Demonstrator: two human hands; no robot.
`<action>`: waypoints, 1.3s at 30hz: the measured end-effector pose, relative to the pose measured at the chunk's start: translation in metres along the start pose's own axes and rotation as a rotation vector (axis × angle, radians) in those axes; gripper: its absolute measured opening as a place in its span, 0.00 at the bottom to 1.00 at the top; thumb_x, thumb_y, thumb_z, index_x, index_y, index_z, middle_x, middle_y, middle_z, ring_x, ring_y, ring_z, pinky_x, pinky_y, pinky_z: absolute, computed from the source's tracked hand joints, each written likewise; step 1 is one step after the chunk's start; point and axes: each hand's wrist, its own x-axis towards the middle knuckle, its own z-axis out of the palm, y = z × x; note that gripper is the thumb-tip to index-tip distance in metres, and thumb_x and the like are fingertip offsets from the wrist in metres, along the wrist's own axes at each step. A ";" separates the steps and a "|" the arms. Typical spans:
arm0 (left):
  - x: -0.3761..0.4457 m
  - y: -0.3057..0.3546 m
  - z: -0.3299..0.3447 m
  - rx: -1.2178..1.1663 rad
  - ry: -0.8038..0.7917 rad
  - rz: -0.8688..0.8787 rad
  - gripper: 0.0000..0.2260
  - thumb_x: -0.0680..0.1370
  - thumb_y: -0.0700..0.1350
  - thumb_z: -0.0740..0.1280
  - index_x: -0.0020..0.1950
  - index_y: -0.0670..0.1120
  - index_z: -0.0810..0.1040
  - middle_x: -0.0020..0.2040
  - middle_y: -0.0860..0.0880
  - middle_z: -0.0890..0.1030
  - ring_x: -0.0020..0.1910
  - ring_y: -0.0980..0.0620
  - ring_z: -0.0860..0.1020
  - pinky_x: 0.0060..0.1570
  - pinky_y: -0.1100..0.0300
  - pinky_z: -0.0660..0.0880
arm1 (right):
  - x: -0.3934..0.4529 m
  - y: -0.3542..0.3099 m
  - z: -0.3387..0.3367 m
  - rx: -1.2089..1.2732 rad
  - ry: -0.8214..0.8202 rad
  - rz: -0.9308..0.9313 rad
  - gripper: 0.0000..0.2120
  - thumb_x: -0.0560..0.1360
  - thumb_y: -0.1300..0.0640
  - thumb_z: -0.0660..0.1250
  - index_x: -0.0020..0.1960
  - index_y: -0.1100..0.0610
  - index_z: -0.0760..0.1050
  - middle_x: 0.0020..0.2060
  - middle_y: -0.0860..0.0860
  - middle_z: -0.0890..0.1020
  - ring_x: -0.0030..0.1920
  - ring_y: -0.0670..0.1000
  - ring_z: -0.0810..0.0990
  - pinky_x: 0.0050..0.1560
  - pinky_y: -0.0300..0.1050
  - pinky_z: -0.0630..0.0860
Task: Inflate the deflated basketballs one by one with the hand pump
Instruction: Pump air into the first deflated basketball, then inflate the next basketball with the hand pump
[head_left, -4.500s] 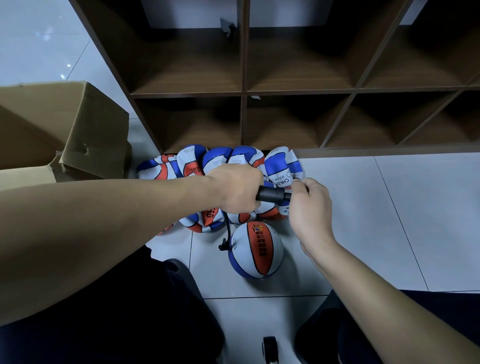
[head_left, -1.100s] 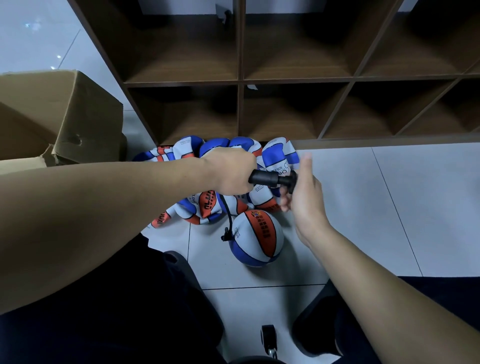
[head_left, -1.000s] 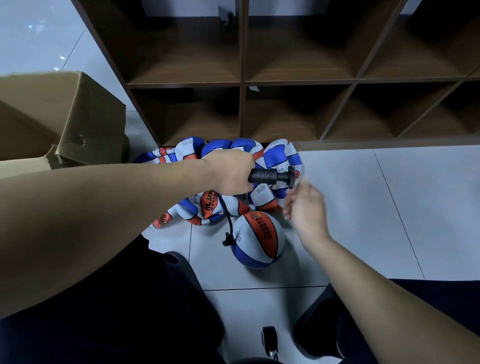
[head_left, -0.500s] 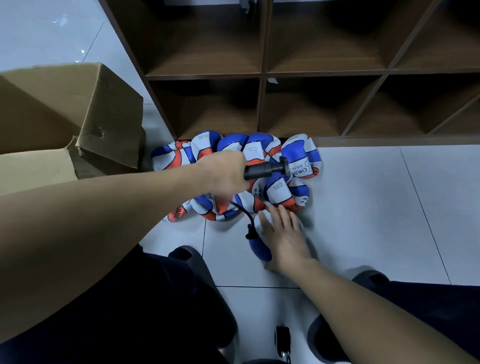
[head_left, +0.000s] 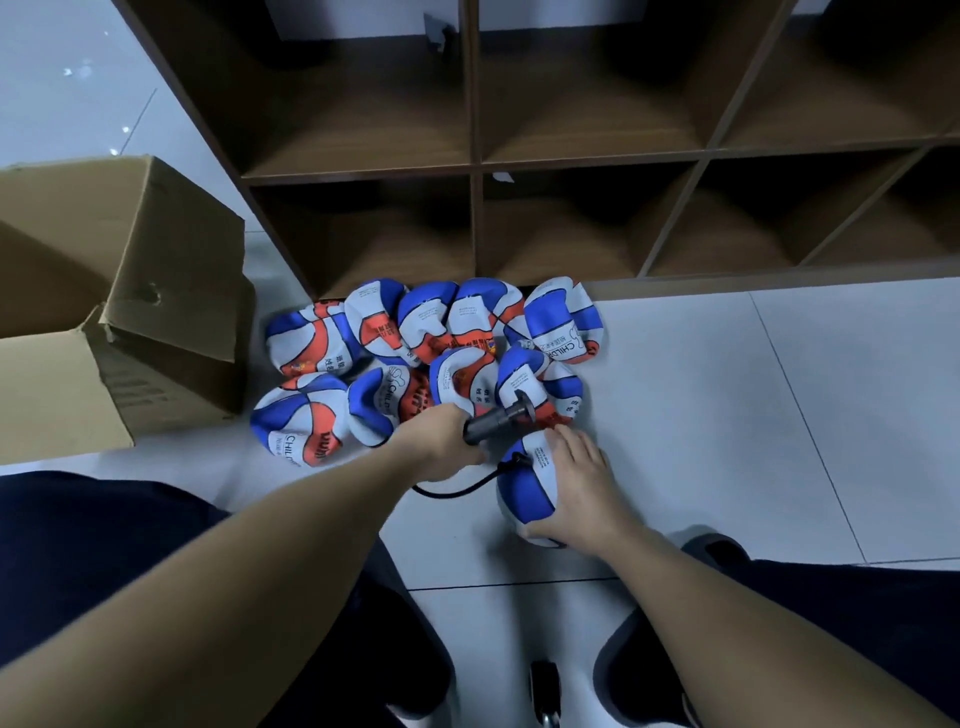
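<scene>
While my left hand (head_left: 445, 441) clenches the black hand pump (head_left: 500, 420) at the centre of the frame, my right hand (head_left: 575, 488) lies just to its right, fingers spread and curved over the top of the round basketball (head_left: 524, 491) on the white tiled floor (head_left: 727, 415), the thumb tucked under its near side. The pump's barrel points up and to the right from my fist, its T-shaped handle pushed in against the barrel and hanging over the balls behind. From below my left hand a thin black hose (head_left: 457, 491) curves along the floor and rises to the ball's upper left side, where its end meets the ball's surface. Just beyond both hands, in the middle of the frame, the deflated basketballs (head_left: 431, 343) lie crumpled in two loose rows, blue, white and orange, the far row against the foot of the dark wooden shelf unit (head_left: 472, 171) that fills the upper part of the frame. At the left edge an open cardboard box (head_left: 104, 312) stands on the floor beside the pile. My dark trouser legs fill the lower corners, and a small black caster wheel (head_left: 544, 691) shows at the bottom centre between my dark shoes (head_left: 644, 670).
</scene>
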 end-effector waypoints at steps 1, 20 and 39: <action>0.002 0.003 0.006 -0.058 0.007 0.022 0.10 0.77 0.56 0.75 0.44 0.52 0.80 0.36 0.51 0.81 0.35 0.48 0.79 0.36 0.55 0.73 | 0.001 0.002 -0.001 0.022 -0.009 0.001 0.66 0.55 0.30 0.78 0.84 0.55 0.56 0.81 0.51 0.60 0.81 0.54 0.57 0.82 0.49 0.57; 0.013 0.033 0.049 -0.399 0.068 -0.070 0.23 0.68 0.59 0.84 0.41 0.46 0.76 0.32 0.51 0.77 0.28 0.52 0.74 0.30 0.58 0.71 | 0.005 0.009 0.002 0.099 0.002 0.008 0.67 0.56 0.28 0.78 0.86 0.51 0.52 0.83 0.47 0.57 0.82 0.51 0.55 0.82 0.50 0.56; 0.000 0.079 -0.067 -0.060 0.167 0.110 0.11 0.74 0.48 0.79 0.42 0.45 0.81 0.36 0.46 0.82 0.34 0.47 0.81 0.33 0.54 0.77 | -0.006 0.013 -0.021 0.079 -0.080 0.085 0.72 0.51 0.29 0.81 0.83 0.49 0.48 0.80 0.46 0.56 0.79 0.55 0.59 0.73 0.58 0.73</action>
